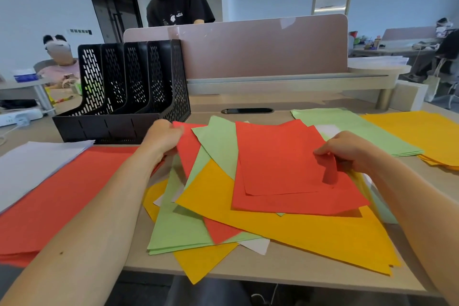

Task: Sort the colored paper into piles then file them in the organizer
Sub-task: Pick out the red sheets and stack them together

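- Mixed heap of red, green, orange and white paper sheets covers the near middle of the beige table.
- Right hand pinches the top red sheet at its right edge, fingers curled; left hand grips a lower red sheet by its far corner.
- Best to peel one sheet free, then square it on the red pile at the table's left edge, before the black mesh organizer.
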Demonstrator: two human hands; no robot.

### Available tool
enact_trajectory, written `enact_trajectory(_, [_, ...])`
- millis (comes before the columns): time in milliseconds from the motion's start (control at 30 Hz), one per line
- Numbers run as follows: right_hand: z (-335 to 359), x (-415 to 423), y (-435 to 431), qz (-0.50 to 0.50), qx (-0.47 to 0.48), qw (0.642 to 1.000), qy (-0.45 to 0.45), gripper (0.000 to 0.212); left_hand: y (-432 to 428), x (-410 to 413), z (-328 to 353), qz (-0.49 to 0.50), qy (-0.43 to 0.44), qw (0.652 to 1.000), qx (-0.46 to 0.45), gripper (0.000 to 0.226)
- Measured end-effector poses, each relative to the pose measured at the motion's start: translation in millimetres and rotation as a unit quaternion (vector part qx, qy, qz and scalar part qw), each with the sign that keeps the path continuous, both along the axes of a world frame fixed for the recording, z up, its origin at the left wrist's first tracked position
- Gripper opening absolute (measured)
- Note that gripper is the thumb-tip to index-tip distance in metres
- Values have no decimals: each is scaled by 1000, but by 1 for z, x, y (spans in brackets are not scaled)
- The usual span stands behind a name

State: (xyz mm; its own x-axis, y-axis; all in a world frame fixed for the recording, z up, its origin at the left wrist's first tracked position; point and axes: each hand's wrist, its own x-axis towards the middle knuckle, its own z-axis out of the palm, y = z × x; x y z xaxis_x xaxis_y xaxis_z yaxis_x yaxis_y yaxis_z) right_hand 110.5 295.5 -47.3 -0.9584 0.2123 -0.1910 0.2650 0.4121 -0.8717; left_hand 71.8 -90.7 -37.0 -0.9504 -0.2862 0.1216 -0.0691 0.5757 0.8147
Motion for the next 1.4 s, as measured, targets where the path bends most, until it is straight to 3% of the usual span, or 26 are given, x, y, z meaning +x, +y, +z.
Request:
enact_trajectory(67, [0, -1, 0, -1, 3, 1000, 2, 4, -1, -2, -1, 106, 112, 988, -20, 21])
enact_trajectory(133, [-1, -1, 1, 4, -3, 1000, 2, 3, 3, -1, 2, 104, 144, 982, 70, 22])
enact_trajectory(200, [-2, -1, 1, 6, -6, 1000, 2, 2, 5, 1, 4, 10, 44, 980, 193, 27])
enact_trajectory(267, [-1, -1, 0, 8, -10, 1000, 4, 3, 2, 4, 1, -74, -83, 984, 136, 24])
enact_trajectory(333, [-2, -2, 0, 14, -19, 1000, 8, 10, 0, 5, 0, -72, -111, 991, 31, 16])
enact_trajectory(400, [-3, -3, 1, 22, -25, 999, 8, 16, 4, 8, 4, -12, -31, 999, -8, 13])
enact_trajectory(467, [-5, -5, -1, 36, -33, 999, 4, 13, 10, 13, 12, 57, 110, 992, -32, 24])
enact_trajectory(567, [-7, -7, -2, 51, -46, 998, -1, 7, 21, 23, 19, 76, 340, 931, -106, 30])
enact_trajectory(633, [-8, -8, -2, 57, -52, 997, -1, 9, 24, 27, 22, 92, 437, 888, -110, 27])
enact_trajectory(767, [-7, -6, -2, 62, -49, 997, -4, 10, 30, 37, 33, 120, 536, 834, -56, 26])
enact_trajectory(867, [-6, -5, -6, 65, -47, 997, -10, 22, 47, 39, 25, 34, 563, 817, -121, 15])
enact_trajectory(933, [-5, -5, -11, 71, -60, 996, -5, 29, 64, 38, 13, -63, 556, 803, -204, 19])
enact_trajectory(1000, [-4, -3, -16, 81, -84, 993, 4, 28, 83, 40, 3, -130, 493, 816, -270, 25])
enact_trajectory(1067, [-4, -2, -19, 92, -107, 990, 19, 25, 103, 42, -6, -153, 413, 829, -344, 30])
enact_trajectory(1200, [-3, 1, -29, 123, -135, 983, 39, 16, 137, 43, -13, -178, 286, 806, -487, 28])
enact_trajectory(1300, [-5, 0, -34, 115, -163, 980, 20, 20, 156, 43, -10, -190, 273, 792, -511, 22])
enact_trajectory(1400, [-7, -4, -31, 103, -203, 973, -43, 31, 171, 49, -10, -219, 323, 769, -507, 17])
